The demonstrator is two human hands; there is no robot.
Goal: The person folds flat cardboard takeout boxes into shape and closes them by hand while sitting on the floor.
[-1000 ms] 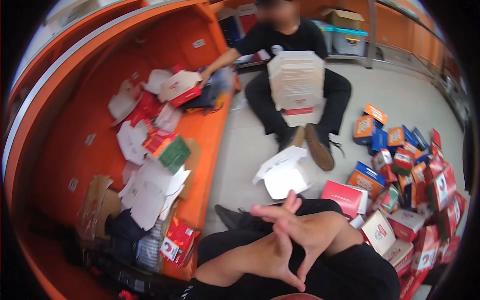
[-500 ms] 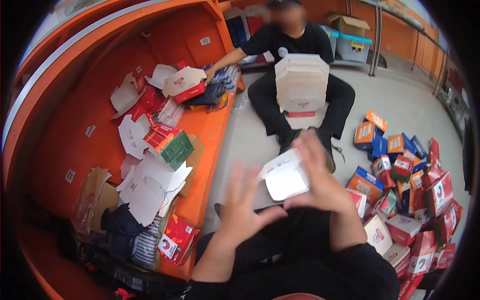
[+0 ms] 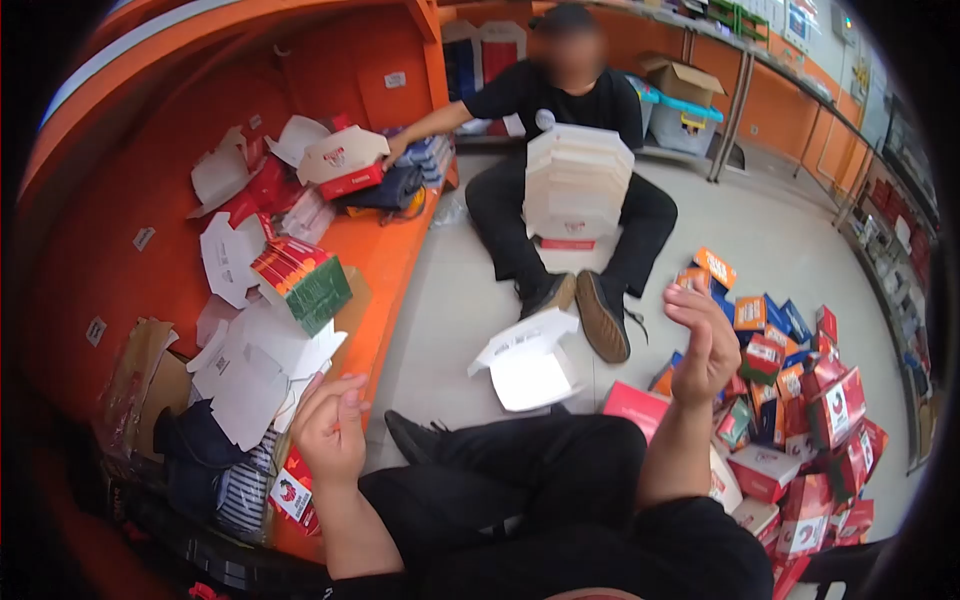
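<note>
My left hand (image 3: pixel 333 430) is raised at the left, beside the orange shelf's edge, with loosely bent fingers and nothing in it. On the other side my right hand (image 3: pixel 702 345) is up in the air in front of the box pile, also holding nothing, its fingers half curled. Between the two hands, an open white carton (image 3: pixel 535 378) with its lid flap up stands on the floor just beyond my legs. Neither hand touches it. Near my right forearm lies a red box (image 3: pixel 637 408), partly hidden.
A co-worker (image 3: pixel 570 100) sits opposite behind a stack of open cartons (image 3: pixel 575 185), one hand on a red-and-white box (image 3: pixel 345 160). Many red, blue and orange boxes (image 3: pixel 790 400) are heaped at right. Flattened white cartons (image 3: pixel 250 365) and a green-red box (image 3: pixel 305 285) lie on the orange shelf (image 3: pixel 385 270).
My hands have moved apart from around the white carton, left hand toward the shelf, right hand toward the box pile. The view has shifted slightly; the carton stands on the floor.
</note>
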